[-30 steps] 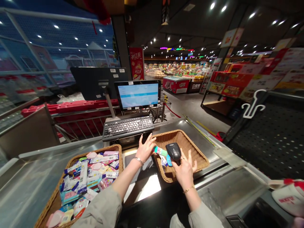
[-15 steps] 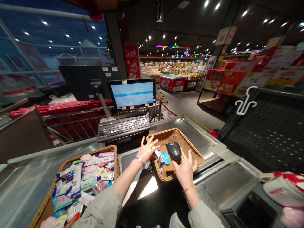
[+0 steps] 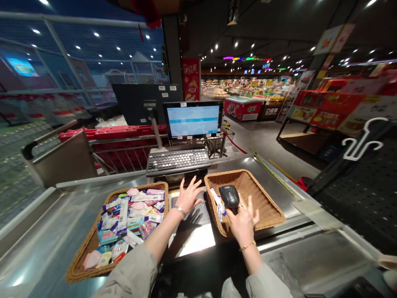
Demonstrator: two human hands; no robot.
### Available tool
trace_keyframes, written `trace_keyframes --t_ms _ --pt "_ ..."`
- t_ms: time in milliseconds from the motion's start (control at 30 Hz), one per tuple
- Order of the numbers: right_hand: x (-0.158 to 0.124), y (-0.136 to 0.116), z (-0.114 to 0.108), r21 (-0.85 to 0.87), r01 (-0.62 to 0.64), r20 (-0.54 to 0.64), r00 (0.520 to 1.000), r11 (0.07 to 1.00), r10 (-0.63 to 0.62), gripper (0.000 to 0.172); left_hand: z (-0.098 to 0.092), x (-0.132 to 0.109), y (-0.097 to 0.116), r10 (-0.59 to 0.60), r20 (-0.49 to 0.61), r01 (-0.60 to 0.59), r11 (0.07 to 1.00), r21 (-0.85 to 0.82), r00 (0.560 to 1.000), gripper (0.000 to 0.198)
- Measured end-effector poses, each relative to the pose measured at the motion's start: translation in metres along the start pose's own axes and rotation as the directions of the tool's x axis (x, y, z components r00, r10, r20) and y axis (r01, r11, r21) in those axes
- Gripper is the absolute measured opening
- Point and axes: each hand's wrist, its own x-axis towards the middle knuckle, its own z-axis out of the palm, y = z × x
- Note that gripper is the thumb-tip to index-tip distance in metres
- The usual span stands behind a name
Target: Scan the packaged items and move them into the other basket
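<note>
Currently your right hand (image 3: 243, 221) clamps the barcode scanner (image 3: 229, 195), its handle hidden in your palm, above the right wicker basket (image 3: 245, 171); left of it your left hand (image 3: 187, 198) hovers, fingers spread.

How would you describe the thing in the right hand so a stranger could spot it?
On the steel checkout counter, in front of the black keyboard, find the emptier, right-hand woven wicker basket. Over its near left corner the right hand holds a black plastic handheld scanner. It is the only dark, rounded device there; its neighbours are slim colourful packets.
</note>
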Motion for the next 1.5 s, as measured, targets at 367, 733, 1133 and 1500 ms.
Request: trace_keyframes --t_ms 367,733,1133,1500 --pt "-0.013 -0.035 0.020 0.036 0.154 0.040 0.987 0.987 -0.155 0.042 -0.026 -0.058 -0.038 -0.192 0.006 0.191 0.980 0.049 0.981 0.041" --pt "-0.021 -0.064 0.030 0.097 0.210 0.084 0.972 0.973 -0.218 0.037 -0.055 -0.110 -0.093 -0.360 0.002 0.356 0.923 0.146 0.933 0.038" --pt "-0.019 -0.080 0.038 0.053 0.276 0.103 0.954 0.960 -0.280 0.037 -0.073 -0.134 -0.142 -0.497 0.043 0.473 0.846 0.245 0.866 0.034" --pt "-0.012 -0.086 0.049 0.052 0.261 0.164 0.950 0.964 -0.266 0.042 -0.065 -0.142 -0.172 -0.576 0.149 0.539 0.811 0.226 0.804 0.031"
